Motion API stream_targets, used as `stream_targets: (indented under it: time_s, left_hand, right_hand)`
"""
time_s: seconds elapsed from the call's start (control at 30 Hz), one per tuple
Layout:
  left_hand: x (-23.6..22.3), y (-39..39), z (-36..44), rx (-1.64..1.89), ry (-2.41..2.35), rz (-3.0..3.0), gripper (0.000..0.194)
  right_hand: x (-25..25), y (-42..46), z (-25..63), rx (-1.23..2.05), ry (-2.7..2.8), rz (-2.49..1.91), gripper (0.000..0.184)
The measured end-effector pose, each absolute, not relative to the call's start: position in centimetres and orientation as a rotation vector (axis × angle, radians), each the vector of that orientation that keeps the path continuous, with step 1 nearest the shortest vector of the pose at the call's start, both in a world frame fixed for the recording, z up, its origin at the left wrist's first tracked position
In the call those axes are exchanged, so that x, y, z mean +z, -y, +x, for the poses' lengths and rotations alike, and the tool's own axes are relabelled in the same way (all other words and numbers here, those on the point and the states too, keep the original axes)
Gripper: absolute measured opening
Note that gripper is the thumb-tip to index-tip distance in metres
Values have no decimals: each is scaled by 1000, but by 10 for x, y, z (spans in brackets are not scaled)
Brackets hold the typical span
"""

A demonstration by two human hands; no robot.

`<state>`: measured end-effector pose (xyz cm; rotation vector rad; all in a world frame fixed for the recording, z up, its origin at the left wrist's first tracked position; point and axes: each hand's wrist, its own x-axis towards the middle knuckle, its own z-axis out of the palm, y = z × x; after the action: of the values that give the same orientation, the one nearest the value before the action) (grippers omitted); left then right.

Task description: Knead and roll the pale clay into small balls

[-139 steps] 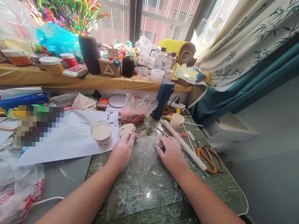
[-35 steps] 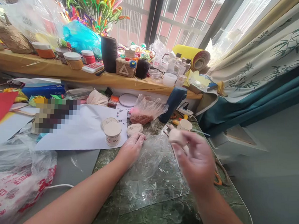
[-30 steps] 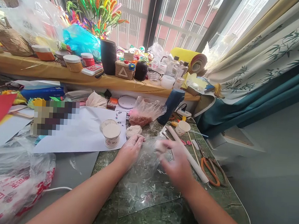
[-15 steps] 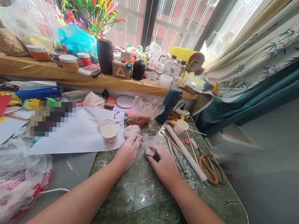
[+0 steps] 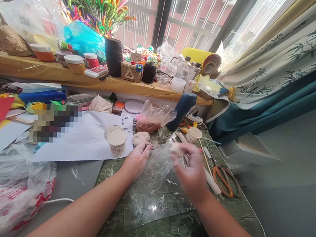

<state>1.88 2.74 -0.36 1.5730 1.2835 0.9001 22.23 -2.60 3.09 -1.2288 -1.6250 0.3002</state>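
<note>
My left hand (image 5: pixel 136 159), dusted white, lies flat with fingers together on the left edge of a clear plastic sheet (image 5: pixel 153 199) spread over the green marbled table (image 5: pixel 184 229). Lifted above the sheet and smeared by motion, my right hand (image 5: pixel 191 171) pinches a small pale lump of clay (image 5: pixel 176 150) at its fingertips. A second pale clay lump (image 5: pixel 141 137) rests on the table just beyond my left fingers.
A white rolling stick (image 5: pixel 208 177), thin skewers and orange-handled scissors (image 5: pixel 225 178) lie right of the sheet. Two paper cups (image 5: pixel 116 141) stand on white paper at left; another cup (image 5: pixel 193 134), a plastic bag of reddish material (image 5: pixel 152 118) and a dark blue bottle (image 5: pixel 182 106) stand behind. A cluttered shelf runs along the window.
My right hand, which was pressing the clay lump on the sheet half a second ago, has lifted up and to the right with the lump. The left hand has stayed put.
</note>
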Motion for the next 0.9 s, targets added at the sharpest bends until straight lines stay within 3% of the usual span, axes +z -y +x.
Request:
stream_targets:
  time_s: [0.1,0.2,0.4,0.63,0.9]
  left_hand:
    - [-4,-28,19,917,-1281,1599,30]
    - [-2,-29,19,907,-1282,1618,30]
    - [-2,-30,19,914,-1270,1601,30]
    - [-6,-30,20,944,-1251,1596,30]
    - [-2,-29,20,944,-1275,1606,29]
  right_hand:
    - [5,35,219,222,1919,-1348,30]
    - [-7,38,215,213,1862,-1415,28]
    - [-16,26,206,246,1972,-1679,49]
    - [-24,25,205,181,2108,-1564,40]
    - [-9,36,202,385,2244,-1250,56]
